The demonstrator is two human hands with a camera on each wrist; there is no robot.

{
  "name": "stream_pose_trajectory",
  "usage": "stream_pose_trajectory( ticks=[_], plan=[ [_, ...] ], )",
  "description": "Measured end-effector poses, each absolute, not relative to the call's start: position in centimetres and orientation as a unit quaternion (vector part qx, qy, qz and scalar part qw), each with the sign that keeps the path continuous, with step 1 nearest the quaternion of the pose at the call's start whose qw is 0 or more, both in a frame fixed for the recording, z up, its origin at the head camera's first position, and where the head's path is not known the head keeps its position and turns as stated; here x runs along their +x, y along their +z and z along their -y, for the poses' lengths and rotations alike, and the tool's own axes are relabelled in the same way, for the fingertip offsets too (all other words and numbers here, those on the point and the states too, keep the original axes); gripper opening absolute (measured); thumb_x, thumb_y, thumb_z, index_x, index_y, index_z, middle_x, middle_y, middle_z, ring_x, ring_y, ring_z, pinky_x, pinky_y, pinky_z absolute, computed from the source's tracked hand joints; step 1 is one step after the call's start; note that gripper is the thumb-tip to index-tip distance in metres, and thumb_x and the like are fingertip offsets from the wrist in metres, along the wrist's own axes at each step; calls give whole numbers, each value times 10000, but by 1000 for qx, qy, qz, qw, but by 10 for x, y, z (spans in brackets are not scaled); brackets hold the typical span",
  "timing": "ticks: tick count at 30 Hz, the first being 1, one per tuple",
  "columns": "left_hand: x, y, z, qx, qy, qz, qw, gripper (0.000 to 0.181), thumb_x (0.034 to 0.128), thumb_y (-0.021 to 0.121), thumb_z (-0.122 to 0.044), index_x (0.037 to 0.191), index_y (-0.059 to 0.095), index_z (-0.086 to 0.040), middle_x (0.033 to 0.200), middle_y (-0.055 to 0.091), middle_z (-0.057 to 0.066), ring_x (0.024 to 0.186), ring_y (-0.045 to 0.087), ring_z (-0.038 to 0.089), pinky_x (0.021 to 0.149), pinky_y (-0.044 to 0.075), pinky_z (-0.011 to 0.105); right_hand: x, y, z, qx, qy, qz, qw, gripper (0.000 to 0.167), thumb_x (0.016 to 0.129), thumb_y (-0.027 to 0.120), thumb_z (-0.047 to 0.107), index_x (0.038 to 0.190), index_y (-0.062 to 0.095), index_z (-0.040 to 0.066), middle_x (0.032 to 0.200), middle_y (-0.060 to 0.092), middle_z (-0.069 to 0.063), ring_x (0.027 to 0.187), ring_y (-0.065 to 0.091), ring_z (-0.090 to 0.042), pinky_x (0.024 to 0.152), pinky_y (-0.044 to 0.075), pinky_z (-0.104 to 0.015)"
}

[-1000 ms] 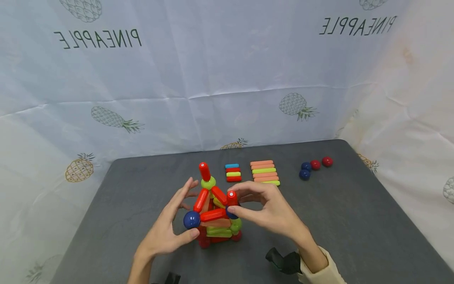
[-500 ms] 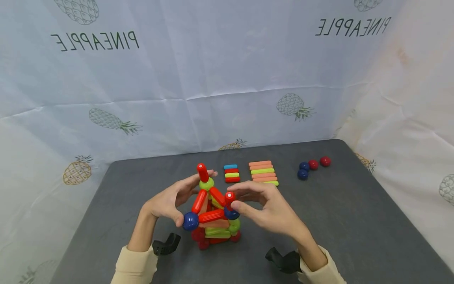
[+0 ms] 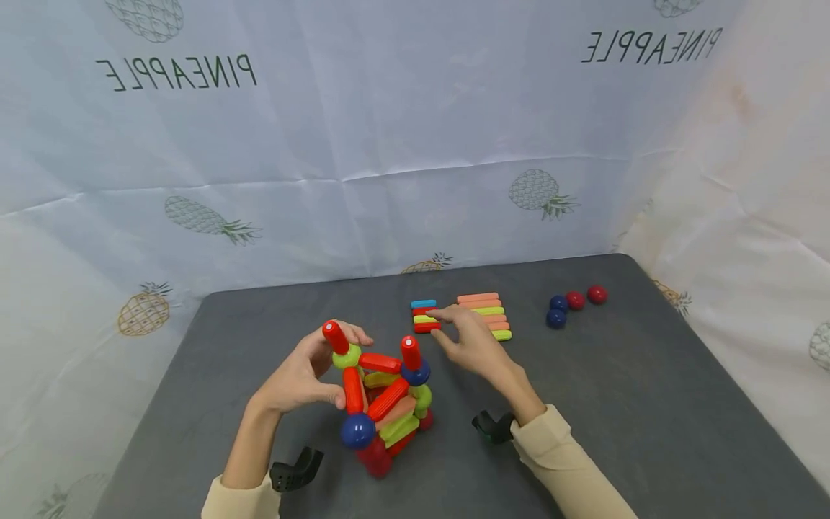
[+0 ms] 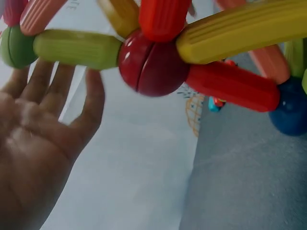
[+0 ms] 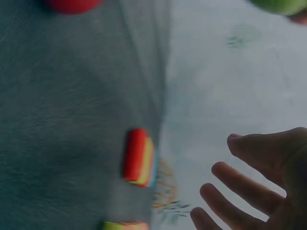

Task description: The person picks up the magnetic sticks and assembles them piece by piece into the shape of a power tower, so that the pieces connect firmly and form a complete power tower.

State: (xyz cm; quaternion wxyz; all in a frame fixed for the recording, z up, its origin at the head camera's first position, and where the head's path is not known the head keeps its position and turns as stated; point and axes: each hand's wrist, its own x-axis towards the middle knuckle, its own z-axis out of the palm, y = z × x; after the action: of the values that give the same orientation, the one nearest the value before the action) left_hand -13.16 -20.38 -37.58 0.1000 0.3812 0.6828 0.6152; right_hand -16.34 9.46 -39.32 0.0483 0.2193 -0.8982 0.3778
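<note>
A tower of coloured rods and balls stands on the table, with a blue ball (image 3: 358, 431) at its near top corner and red rods (image 3: 411, 352) upright on two other top corners. My left hand (image 3: 301, 375) is around the tower's left side, fingers behind it and thumb beside its front; whether it touches is unclear. In the left wrist view the left hand (image 4: 48, 124) has its fingers behind a green rod (image 4: 79, 49). My right hand (image 3: 476, 342) reaches over the short rods (image 3: 424, 328), thumb and fingers apart, holding nothing. In the right wrist view that hand (image 5: 259, 187) is spread.
Longer orange and green rods (image 3: 478, 297) lie in a row right of the short ones, partly behind the right hand. Blue and red balls (image 3: 575, 300) rest at the back right of the grey table (image 3: 616, 404). A pineapple-print cloth (image 3: 415, 130) hangs behind.
My right hand has left the tower's blue ball and upright red rod and moved back to the short rods. The tower has turned, its green-ball corner swinging left and nearer.
</note>
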Motion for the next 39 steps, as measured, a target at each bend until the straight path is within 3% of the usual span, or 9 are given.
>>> stream_pose_trajectory(
  ticks=[4, 8, 12, 16, 20, 26, 33, 39],
  plan=[
    [-118, -379, 206, 346, 622, -702, 25, 549, 809, 868, -247, 1171, 531, -8, 1184, 636, -14, 1133, 631, 120, 935, 554, 312, -180, -414, -85, 212, 299, 930, 8, 371, 942, 720, 84, 1306, 681, 28, 1293, 681, -169, 1118, 638, -342, 968, 550, -492],
    [-100, -382, 199, 286, 600, -743, -77, 517, 729, 913, -85, 1102, 559, -28, 1072, 621, -32, 1004, 617, 111, 861, 540, 267, -188, -428, -77, 219, 249, 943, -4, 367, 931, 728, 69, 1296, 695, 52, 1291, 685, -161, 1114, 608, -347, 981, 534, -490],
    [-83, -381, 179, 213, 566, -777, -174, 535, 639, 920, 45, 1011, 549, -59, 963, 580, -4, 917, 585, 110, 777, 516, 246, -192, -435, -73, 225, 222, 949, 9, 360, 922, 736, 50, 1281, 711, 69, 1224, 694, -149, 1035, 597, -343, 877, 548, -454],
    [-77, -384, 163, 196, 549, -777, -237, 531, 609, 923, 59, 934, 516, -46, 885, 540, 9, 840, 568, 94, 707, 495, 226, -194, -438, -70, 215, 187, 958, 17, 378, 905, 761, 64, 1280, 712, 67, 1145, 642, -128, 926, 539, -289, 747, 509, -379],
    [-77, -387, 157, 207, 541, -775, -251, 518, 618, 927, 36, 891, 496, -55, 846, 520, 9, 781, 552, 88, 643, 480, 224, -196, -443, -68, 210, 172, 962, 35, 331, 880, 790, 69, 1208, 743, 62, 1070, 608, -119, 851, 499, -249, 704, 483, -342],
    [-75, -387, 157, 203, 534, -781, -250, 515, 623, 927, 31, 885, 497, -72, 839, 523, 2, 772, 549, 90, 627, 475, 231, -197, -448, -72, 218, 198, 954, 55, 176, 844, 814, 39, 1011, 768, 71, 948, 710, -111, 795, 565, -254, 731, 534, -378],
    [-73, -385, 161, 195, 521, -797, -237, 469, 659, 919, 7, 902, 533, -101, 865, 567, -20, 827, 581, 94, 717, 499, 236, -190, -443, -78, 188, 261, 947, -11, 214, 869, 796, 69, 1074, 771, 12, 977, 680, -139, 842, 591, -244, 814, 553, -405],
    [-70, -382, 163, 189, 508, -806, -239, 453, 667, 922, -8, 924, 563, -108, 864, 586, -22, 820, 584, 83, 740, 496, 235, -174, -414, -81, 191, 361, 913, 20, 286, 908, 767, 100, 1177, 733, 8, 975, 699, -106, 812, 595, -172, 760, 557, -327]
  ],
)
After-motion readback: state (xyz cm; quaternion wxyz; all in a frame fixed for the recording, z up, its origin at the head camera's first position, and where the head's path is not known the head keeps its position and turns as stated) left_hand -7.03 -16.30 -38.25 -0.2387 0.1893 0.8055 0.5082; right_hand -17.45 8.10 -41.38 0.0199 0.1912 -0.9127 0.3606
